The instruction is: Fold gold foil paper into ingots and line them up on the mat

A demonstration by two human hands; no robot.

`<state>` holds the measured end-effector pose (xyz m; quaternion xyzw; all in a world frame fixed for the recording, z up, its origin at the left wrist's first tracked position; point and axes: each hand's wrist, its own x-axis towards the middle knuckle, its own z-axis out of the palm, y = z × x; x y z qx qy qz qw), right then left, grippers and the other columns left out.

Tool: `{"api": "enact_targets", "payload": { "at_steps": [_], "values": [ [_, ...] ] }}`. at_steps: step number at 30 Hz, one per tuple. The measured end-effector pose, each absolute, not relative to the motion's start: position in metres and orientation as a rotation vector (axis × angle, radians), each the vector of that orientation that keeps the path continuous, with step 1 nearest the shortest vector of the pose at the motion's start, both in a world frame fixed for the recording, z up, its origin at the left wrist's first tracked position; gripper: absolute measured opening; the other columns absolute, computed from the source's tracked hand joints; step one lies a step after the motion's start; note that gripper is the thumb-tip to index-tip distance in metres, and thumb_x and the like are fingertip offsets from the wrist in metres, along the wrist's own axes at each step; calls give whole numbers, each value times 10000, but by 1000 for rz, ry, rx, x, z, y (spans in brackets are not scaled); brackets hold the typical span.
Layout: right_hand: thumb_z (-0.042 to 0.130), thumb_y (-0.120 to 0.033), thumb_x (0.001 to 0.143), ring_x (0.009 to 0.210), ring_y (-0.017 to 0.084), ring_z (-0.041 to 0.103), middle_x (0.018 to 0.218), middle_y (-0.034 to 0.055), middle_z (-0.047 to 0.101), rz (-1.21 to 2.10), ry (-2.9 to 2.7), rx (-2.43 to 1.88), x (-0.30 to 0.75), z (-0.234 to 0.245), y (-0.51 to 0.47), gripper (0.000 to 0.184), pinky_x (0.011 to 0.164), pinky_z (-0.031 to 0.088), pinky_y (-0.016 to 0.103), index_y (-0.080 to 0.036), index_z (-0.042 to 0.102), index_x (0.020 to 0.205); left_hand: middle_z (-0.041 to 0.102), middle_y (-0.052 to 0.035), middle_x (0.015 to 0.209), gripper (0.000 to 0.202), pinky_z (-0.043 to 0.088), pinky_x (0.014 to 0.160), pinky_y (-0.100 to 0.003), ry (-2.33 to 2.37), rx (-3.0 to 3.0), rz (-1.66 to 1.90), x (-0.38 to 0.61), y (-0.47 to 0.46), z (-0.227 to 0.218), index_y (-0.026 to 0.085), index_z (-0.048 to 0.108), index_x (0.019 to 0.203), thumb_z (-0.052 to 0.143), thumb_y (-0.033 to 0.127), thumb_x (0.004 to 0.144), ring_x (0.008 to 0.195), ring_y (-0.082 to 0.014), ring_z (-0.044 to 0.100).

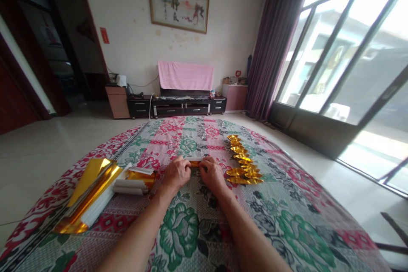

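Note:
A small strip of gold foil paper (pixel 194 164) with a white edge lies across the middle of the cloth-covered table. My left hand (pixel 177 172) is closed on its left end and my right hand (pixel 211 174) on its right end, fingers curled down. Just right of my right hand runs a row of folded gold paper pieces (pixel 244 161), pointed at both ends. To the left of my left hand lie white-backed paper pieces (pixel 130 186), some rolled. Beyond them is a stack of gold foil sheets (pixel 92 195), partly curled.
The patterned cloth (pixel 178 229) covers the large rounded table. Past its far edge stand a low black cabinet (pixel 181 106) and a screen-like shape under a pink cloth (pixel 186 75). Glass doors (pixel 334 59) and a purple curtain (pixel 266 46) are at the right.

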<state>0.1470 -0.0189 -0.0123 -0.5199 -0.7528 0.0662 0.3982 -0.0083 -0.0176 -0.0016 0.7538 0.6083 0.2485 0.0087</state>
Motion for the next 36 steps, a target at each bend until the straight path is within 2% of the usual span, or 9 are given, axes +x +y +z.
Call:
{"api": "enact_targets", "payload": {
  "at_steps": [7, 12, 16, 22, 29, 36],
  "values": [
    [521, -105, 698, 861, 156, 570, 939, 58, 606, 151, -1876, -1333, 146, -17, -16, 181, 808, 431, 244, -184, 679, 734, 594, -29, 806, 158, 420, 759, -219, 1695, 2328, 906, -14, -13, -6, 213, 692, 782, 543, 195, 733, 788, -130, 555],
    [501, -115, 716, 812, 148, 575, 871, 53, 617, 144, -1876, -1328, 145, -13, -17, 199, 762, 438, 226, -186, 683, 676, 607, -31, 785, 176, 425, 757, -221, 1606, 2310, 928, -17, -12, -5, 204, 704, 768, 528, 221, 761, 758, -121, 556],
    [488, -122, 737, 787, 146, 573, 831, 57, 620, 130, -1880, -1329, 144, -10, -18, 216, 729, 438, 221, -180, 676, 645, 606, -33, 778, 190, 419, 759, -223, 1619, 2296, 921, -17, -12, -2, 197, 699, 748, 512, 216, 772, 756, -121, 554],
    [494, -121, 739, 808, 151, 586, 853, 62, 636, 127, -1837, -1333, 144, -13, -15, 196, 769, 438, 231, -171, 680, 700, 603, -29, 772, 197, 404, 740, -228, 1667, 2305, 868, -14, -13, 0, 192, 679, 724, 490, 209, 779, 746, -122, 553],
    [498, -101, 698, 752, 142, 598, 809, 54, 651, 135, -1822, -1313, 144, -9, -17, 202, 721, 451, 213, -174, 673, 630, 598, -32, 734, 204, 397, 669, -228, 1665, 2366, 878, -16, -12, -4, 187, 666, 697, 479, 202, 776, 688, -120, 540],
    [502, -98, 667, 760, 143, 602, 836, 49, 657, 122, -1806, -1331, 145, -9, -18, 199, 731, 458, 218, -186, 673, 617, 602, -31, 745, 172, 404, 651, -221, 1586, 2352, 923, -21, -12, -7, 186, 690, 749, 519, 185, 734, 675, -114, 545]
  ]
}}
